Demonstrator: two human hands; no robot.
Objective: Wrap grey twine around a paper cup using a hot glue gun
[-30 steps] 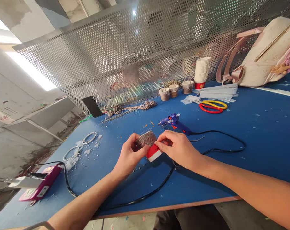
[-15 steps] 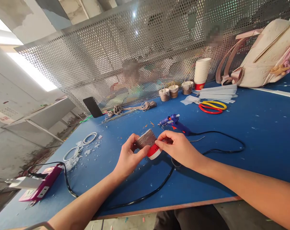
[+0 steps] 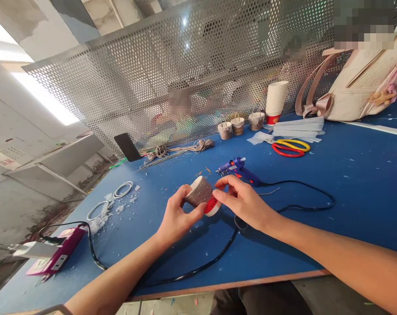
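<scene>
A paper cup [image 3: 200, 192], wrapped in grey-brown cord over its upper part, is tilted above the blue table. Its red and white lower part stays bare. My left hand [image 3: 178, 212] grips the cup from the left, thumb on the near side. My right hand [image 3: 242, 201] is at the cup's right side with thumb and forefinger close together; whether cord lies between them is too small to tell. Behind my right hand lies a blue glue gun [image 3: 239, 168] with its black cable.
Scissors [image 3: 292, 148], white strips [image 3: 298, 127], stacked cups [image 3: 277, 103], small wrapped cups [image 3: 237, 126] and cord bundles [image 3: 198, 145] lie toward the mesh panel [image 3: 135, 78]. A phone [image 3: 127, 147], wire rings [image 3: 122, 189] and a power strip [image 3: 63, 251] are at left; a backpack [image 3: 359, 87] stands back right.
The cup has turned in my left hand, so its open rim shows more. My right fingertips have shifted slightly on its right side. A blurred person appears behind the backpack.
</scene>
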